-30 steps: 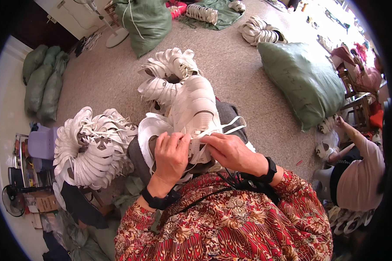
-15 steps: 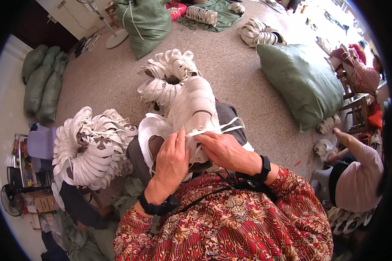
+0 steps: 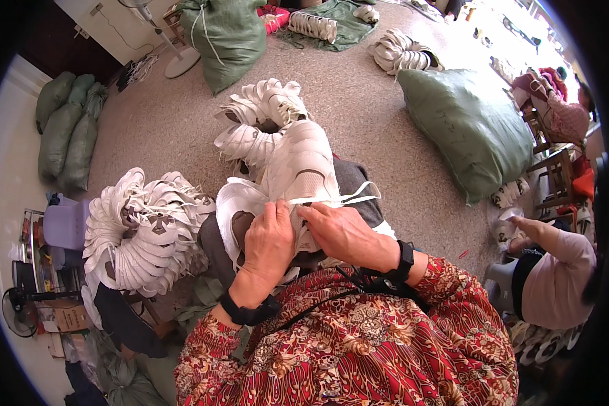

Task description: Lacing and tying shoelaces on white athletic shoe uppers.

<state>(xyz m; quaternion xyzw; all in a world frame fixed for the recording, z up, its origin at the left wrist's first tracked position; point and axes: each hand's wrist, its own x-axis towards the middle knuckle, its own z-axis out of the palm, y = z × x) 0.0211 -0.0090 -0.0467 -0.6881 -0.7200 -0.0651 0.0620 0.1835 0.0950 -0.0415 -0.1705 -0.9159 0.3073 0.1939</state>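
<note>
A nested stack of white shoe uppers (image 3: 303, 150) lies across my lap, toes pointing away from me. Over the nearest upper runs a flat white shoelace (image 3: 360, 197), its loose loop sticking out to the right. My left hand (image 3: 269, 238) is closed at the upper's left edge, fingertips pinching the lace's left end. Just beneath the lace, my right hand (image 3: 348, 235) pinches the upper near its eyelets; the fingers hide exactly what lies between them. Another white upper (image 3: 235, 210) rests opened out beside my left hand.
A curled bundle of white uppers (image 3: 145, 233) sits at my left, another (image 3: 260, 122) ahead. A bulging green sack (image 3: 467, 135) lies on the floor to the right; a second (image 3: 227, 44) stands farther off. A co-worker (image 3: 555, 271) sits at the right.
My right fingertips have shifted slightly left and down on the upper. The lace now lies straighter across it. The co-worker's arm at the right has lowered.
</note>
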